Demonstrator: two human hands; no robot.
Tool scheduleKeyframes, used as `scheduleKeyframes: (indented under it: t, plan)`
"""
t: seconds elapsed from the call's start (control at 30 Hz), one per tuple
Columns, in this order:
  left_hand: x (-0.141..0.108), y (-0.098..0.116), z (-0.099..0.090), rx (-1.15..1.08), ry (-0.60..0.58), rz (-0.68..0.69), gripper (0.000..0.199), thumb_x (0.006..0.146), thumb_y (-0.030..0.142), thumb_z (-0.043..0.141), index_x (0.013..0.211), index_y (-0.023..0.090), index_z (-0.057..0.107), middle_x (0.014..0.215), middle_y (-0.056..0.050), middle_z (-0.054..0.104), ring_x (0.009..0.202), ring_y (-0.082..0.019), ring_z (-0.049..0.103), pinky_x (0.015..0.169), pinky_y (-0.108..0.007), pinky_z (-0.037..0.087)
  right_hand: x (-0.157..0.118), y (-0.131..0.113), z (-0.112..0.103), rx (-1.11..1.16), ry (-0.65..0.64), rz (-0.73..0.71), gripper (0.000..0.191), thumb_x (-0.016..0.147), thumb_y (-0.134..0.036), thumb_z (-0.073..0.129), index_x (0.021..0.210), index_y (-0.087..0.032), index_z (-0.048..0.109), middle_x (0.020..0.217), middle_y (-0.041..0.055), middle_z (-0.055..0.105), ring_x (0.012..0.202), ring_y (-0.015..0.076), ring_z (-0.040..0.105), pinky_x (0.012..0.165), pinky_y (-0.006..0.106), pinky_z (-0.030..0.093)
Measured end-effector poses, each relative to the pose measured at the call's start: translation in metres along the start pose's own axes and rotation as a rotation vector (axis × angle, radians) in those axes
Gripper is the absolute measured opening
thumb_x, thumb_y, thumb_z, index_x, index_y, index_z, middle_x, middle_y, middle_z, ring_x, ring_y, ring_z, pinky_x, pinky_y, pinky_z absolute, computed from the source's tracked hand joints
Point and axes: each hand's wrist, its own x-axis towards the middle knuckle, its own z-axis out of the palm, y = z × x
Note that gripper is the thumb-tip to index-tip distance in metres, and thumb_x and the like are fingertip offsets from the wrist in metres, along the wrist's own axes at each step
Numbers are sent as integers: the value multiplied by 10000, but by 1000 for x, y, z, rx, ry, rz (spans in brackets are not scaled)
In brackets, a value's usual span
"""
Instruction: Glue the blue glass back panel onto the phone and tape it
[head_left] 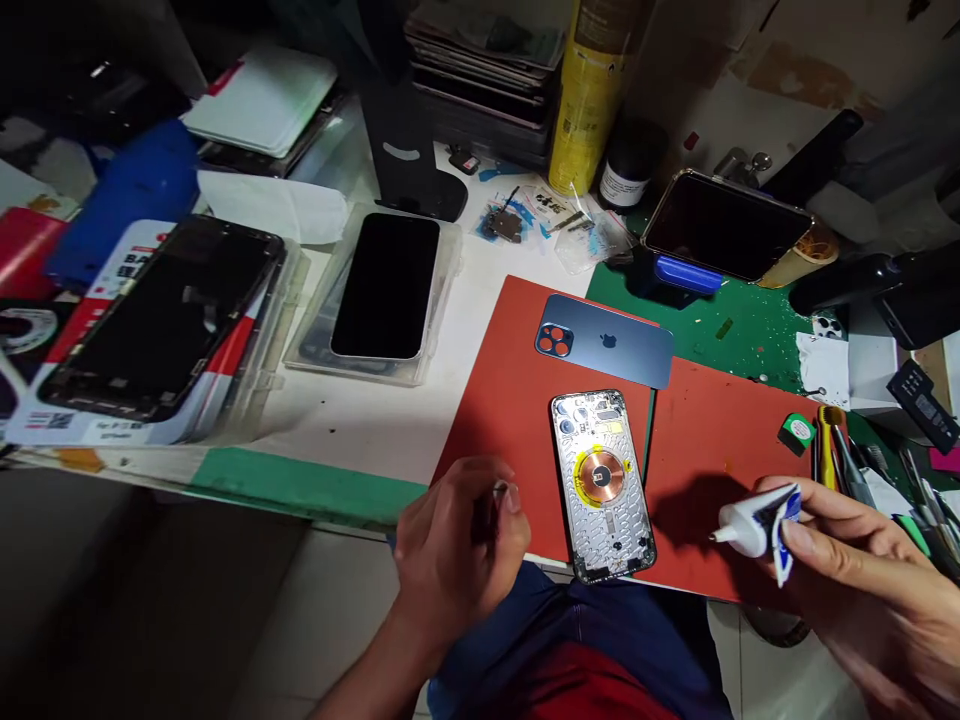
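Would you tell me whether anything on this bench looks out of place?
The opened phone lies at the near edge of the red mat, its lower end apparently poking past it. The white tube in the right hand is folded and crumpled rather than smoothly rounded.

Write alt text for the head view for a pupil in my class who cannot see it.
A person's right grip holds a crumpled, nozzle-tipped tube beside an opened phone on a red mat; the left grip is curled on the phone's other side, contents unclear. Beyond the phone lies a separate blue back panel.
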Motion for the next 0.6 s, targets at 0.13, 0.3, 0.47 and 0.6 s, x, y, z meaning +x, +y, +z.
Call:
scheduleKeyframes:
  t: [0.13, 0.3, 0.47, 0.6]
  plan:
    - [0, -2, -1, -36, -5, 23, 66, 1011, 151, 575, 1025, 214, 564, 886, 22, 759, 545, -41, 604, 521, -177, 416, 11, -10, -7, -44, 96, -79, 356, 699, -430, 981, 999, -276, 866, 892, 71, 837, 779, 267, 824, 719, 332, 716]
    - [0, -3, -2, -3, -15, 32, 54, 1025, 158, 554, 1036, 211, 555, 888, 19, 756, 490, -48, 518, 528, -204, 425, 21, -19, -1, -403, 177, -350, 370, 809, -482, 925, 1110, -283, 842, 1071, 56, 857, 913, 296, 840, 798, 340, 720]
    - [0, -5, -2, -16, -12, 57, 62, 1020, 147, 557, 1022, 207, 544, 892, 6, 754, 507, -59, 528, 565, -205, 468, 30, -29, 41, -690, -11, -691, 164, 929, -376, 851, 1089, -338, 853, 986, -36, 876, 799, 186, 839, 743, 227, 691]
    - [0, -6, -2, -18, -7, 78, 77, 1009, 141, 554, 1029, 214, 544, 895, -9, 760, 557, -83, 608, 594, -214, 514, 37, -28, 64, -741, -134, -861, 165, 987, -251, 792, 1134, -314, 829, 1010, -32, 880, 790, 165, 840, 710, 210, 678]
